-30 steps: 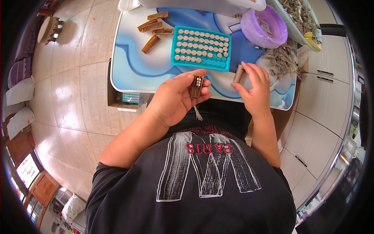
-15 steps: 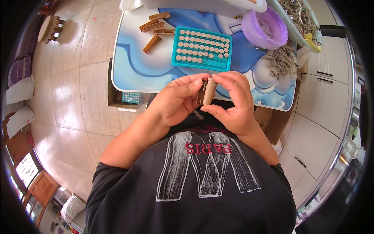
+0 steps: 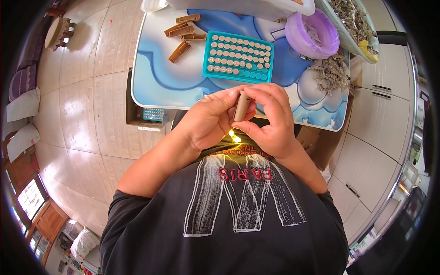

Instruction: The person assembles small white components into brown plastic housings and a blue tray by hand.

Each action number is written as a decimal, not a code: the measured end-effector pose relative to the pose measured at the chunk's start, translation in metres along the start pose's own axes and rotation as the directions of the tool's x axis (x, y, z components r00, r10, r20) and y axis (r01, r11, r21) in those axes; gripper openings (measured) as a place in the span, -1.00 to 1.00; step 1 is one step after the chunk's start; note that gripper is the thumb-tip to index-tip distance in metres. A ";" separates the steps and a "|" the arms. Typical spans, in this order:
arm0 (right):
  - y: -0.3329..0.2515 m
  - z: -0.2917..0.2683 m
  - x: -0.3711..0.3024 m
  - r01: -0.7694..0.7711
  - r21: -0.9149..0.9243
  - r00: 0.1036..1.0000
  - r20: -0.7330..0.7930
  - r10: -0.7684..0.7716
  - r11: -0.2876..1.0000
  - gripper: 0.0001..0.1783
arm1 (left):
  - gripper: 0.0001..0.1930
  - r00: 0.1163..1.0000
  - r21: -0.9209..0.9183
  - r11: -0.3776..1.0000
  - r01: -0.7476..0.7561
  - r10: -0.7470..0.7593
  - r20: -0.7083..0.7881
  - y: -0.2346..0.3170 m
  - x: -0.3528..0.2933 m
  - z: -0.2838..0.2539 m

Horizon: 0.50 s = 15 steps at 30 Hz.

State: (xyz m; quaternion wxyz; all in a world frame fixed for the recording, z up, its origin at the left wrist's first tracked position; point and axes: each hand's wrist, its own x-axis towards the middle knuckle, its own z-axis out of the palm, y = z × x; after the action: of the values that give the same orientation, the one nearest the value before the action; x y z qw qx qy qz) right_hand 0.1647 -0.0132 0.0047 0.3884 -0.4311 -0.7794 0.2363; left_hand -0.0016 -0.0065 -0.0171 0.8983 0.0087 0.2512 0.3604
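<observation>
Between my two hands, just off the table's near edge, is a small brown battery box (image 3: 242,107), held upright with its smooth side showing. My left hand (image 3: 204,117) grips its left side, thumb at the top. My right hand (image 3: 276,114) closes on it from the right, fingertips at the upper end and thumb at the lower. Below the box, a small bundle of lights (image 3: 234,136) glows yellow against my black shirt. Beyond my hands lies a teal tray (image 3: 238,79) with rows of round silvery button cells (image 3: 240,48); several wells at its near right corner hold none.
Several open brown cases (image 3: 179,31) lie at the table's far left. A purple basin (image 3: 292,33) stands at the right, with tangled clear string lights (image 3: 331,73) beside it. A pale tub (image 3: 369,56) holds more. Under the table, a cardboard box (image 3: 129,117) contains another teal tray.
The brown box's open inner side showed beside its smooth cover before; now only the smooth side shows. The lights below it have come on. My right fingers have shifted slightly left.
</observation>
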 end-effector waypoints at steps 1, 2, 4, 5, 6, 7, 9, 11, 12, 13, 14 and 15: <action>0.000 0.000 0.000 0.000 0.000 1.000 -0.001 0.000 1.000 -0.37 | -0.66 1.000 0.001 1.000 0.000 0.000 0.000 0.000 0.000 0.000; 0.000 0.000 0.000 0.003 -0.002 1.000 -0.001 -0.003 1.000 -0.37 | -0.66 1.000 0.013 1.000 -0.002 0.002 -0.002 0.001 0.000 0.000; 0.001 0.000 0.001 0.006 -0.004 1.000 -0.002 -0.006 1.000 -0.37 | -0.65 1.000 0.026 1.000 -0.004 0.005 -0.004 0.001 0.001 -0.003; 0.001 0.000 0.001 -0.002 -0.008 1.000 -0.002 0.002 1.000 -0.37 | -0.65 0.998 0.055 0.998 -0.027 0.024 0.065 0.001 0.002 -0.006; 0.001 0.000 0.001 -0.010 -0.013 1.000 -0.002 0.010 1.000 -0.36 | -0.65 0.990 0.083 0.995 -0.052 0.041 0.135 0.000 0.002 -0.007; 0.002 0.001 0.000 -0.023 -0.039 1.000 -0.003 0.023 0.999 -0.36 | -0.63 0.998 0.110 0.993 -0.042 0.036 0.052 -0.001 0.000 0.000; 0.003 0.003 -0.002 -0.042 -0.033 0.999 -0.011 0.042 0.999 -0.35 | -0.60 0.998 0.152 0.987 -0.058 0.056 0.018 -0.001 -0.001 0.010; 0.004 0.000 -0.001 -0.032 -0.016 0.999 0.016 0.032 0.999 -0.34 | -0.53 0.994 0.219 0.972 -0.079 0.093 -0.052 -0.001 -0.003 0.011; 0.005 -0.004 -0.002 -0.053 0.042 0.998 0.022 0.052 0.998 -0.36 | -0.53 0.994 0.221 0.972 -0.081 0.095 -0.052 0.000 -0.003 0.013; 0.007 -0.006 -0.003 -0.104 0.094 0.995 0.008 0.104 0.990 -0.39 | -0.51 0.985 0.361 0.921 -0.146 0.169 -0.031 -0.001 -0.004 0.015; 0.008 -0.007 -0.004 -0.153 0.148 0.988 -0.004 0.156 0.977 -0.43 | -0.50 0.971 0.493 0.845 -0.207 0.238 0.000 -0.001 -0.005 0.017; 0.006 -0.008 -0.001 -0.208 0.171 0.977 -0.004 0.212 0.963 -0.54 | -0.50 0.953 0.561 0.780 -0.276 0.296 0.057 -0.001 -0.006 0.018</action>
State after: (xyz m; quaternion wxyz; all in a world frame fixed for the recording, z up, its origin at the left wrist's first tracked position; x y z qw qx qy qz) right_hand 0.1739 -0.0106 0.0049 0.4052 -0.4793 -0.7019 0.3368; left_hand 0.0033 -0.0082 0.0013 0.7857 0.3049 0.3575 0.4023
